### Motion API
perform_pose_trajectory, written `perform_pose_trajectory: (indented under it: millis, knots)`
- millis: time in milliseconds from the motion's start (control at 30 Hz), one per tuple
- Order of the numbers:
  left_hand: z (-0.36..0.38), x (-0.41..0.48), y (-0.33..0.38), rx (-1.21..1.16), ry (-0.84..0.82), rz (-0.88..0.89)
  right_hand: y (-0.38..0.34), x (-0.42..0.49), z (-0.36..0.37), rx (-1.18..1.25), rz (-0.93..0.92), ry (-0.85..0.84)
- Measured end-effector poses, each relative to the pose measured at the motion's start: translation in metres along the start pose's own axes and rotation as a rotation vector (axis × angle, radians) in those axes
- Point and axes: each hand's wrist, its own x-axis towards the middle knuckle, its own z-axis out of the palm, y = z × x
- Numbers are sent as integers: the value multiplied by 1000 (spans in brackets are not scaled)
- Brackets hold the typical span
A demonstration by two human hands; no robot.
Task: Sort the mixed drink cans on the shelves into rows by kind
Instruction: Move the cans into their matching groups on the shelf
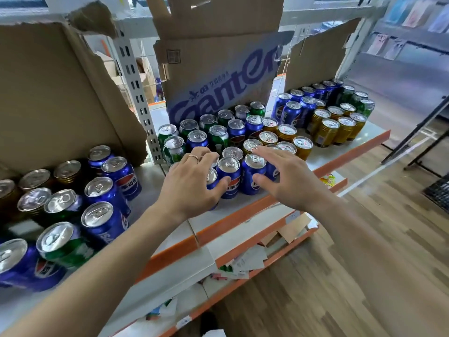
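Note:
Blue, green and gold drink cans stand mixed on the white shelf (323, 154). In the front row are two blue cans (228, 177) (252, 175). My left hand (192, 181), with a ring on it, curls over a third blue can (211, 177) that it mostly hides, the thumb against the neighbouring blue can. My right hand (286, 176) is spread with straight fingers over the can tops on the right, its thumb in front of a blue can. Green cans (173, 148) stand behind on the left, gold cans (302, 145) on the right.
The left bay holds more mixed cans (104, 190). Further right stand grouped blue (291, 113), gold (328, 132) and green (364, 105) cans. Torn cardboard (218, 76) backs the shelf, beside a slotted upright (136, 93). Paper scraps (247, 261) lie on the lower shelf.

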Motion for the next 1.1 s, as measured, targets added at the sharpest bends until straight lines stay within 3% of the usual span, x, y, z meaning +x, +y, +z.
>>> perform_pose_trajectory:
  millis: [667,1100]
  knots:
    - [37,94,-3,2,-49,14,55,93,-9,-41,7,-27]
    - [93,203,43,49,-13,-224,186,199,-35,-20,-65,-151]
